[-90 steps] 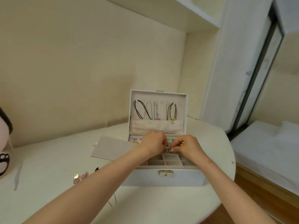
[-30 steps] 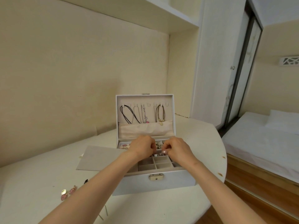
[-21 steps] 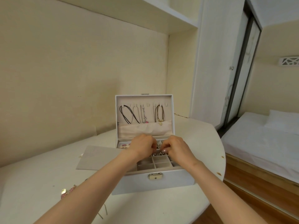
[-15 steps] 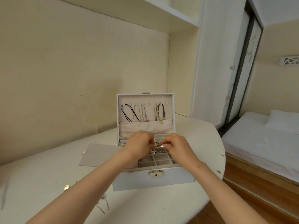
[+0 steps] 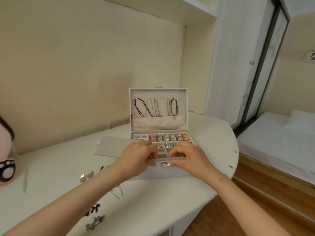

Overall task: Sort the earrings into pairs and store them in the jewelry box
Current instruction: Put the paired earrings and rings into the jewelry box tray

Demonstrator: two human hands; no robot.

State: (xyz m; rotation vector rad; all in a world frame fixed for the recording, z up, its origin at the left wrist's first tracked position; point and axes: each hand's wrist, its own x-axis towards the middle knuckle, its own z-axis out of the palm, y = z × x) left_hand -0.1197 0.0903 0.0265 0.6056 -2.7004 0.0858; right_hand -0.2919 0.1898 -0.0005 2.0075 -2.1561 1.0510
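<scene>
Black bow-shaped earrings (image 5: 93, 209) and a silvery cluster (image 5: 95, 222) lie nearest on the white table (image 5: 51, 167), both smeared by blur. Thin wire hooks (image 5: 117, 193) and a few pink earrings (image 5: 87, 176) sit a little farther in, all apart from the jewelry box (image 5: 170, 172). Both hands are at the box's front rim. The left hand (image 5: 139, 157) curls its fingers over the front-left compartments, and the right hand (image 5: 186, 157) curls its fingertips down just beside the clasp (image 5: 164, 165). Whether either pinches an earring I cannot tell. The likeliest slip is the left forearm, which passes close by the loose pieces, brushing them together or toward the table edge. A tiny earring could also drop into the wrong compartment unseen. The hands hide the front compartments, so their contents are unknown. Behind them a back row of rings (image 5: 170, 137) shows, then the upright lid (image 5: 158, 92) with its hung necklaces (image 5: 141, 108).
</scene>
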